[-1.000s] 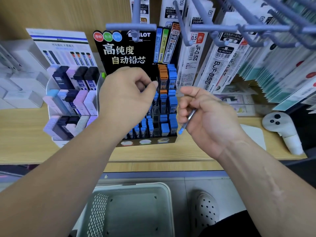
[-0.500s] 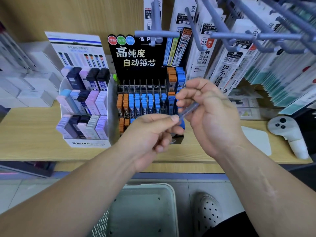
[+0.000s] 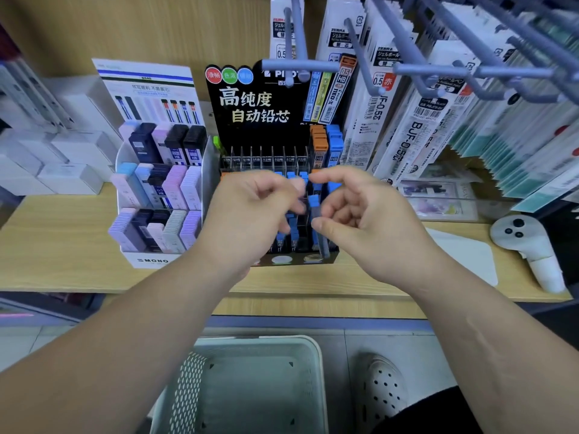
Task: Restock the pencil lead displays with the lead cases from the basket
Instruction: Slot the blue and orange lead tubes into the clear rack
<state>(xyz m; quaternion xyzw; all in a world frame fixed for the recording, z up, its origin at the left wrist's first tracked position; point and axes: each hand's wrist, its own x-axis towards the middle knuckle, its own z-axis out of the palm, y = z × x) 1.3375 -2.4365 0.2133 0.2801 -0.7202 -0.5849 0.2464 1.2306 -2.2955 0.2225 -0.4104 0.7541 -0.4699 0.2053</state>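
Lead case (image 3: 322, 242) is being pinched by the right grip (image 3: 360, 214) before the black display (image 3: 260, 120). The left grip (image 3: 250, 211) is blurred, its state indeterminable. No cases are showing in the basket (image 3: 313, 349), so restocking is judged nearly complete.

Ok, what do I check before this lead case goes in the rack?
1. Case held firmly: ok, the right hand pinches it between thumb and fingers.
2. Blue cap up: ok, though the case tilts a little.
3. Free slots in the black display: ok, the back row stands empty.
4. Way to the display is free: not ok, the left hand is in front of it.
5. Left hand is empty: cannot tell, its fingers are blurred.
6. More cases in the basket: cannot tell; the part in view shows none.
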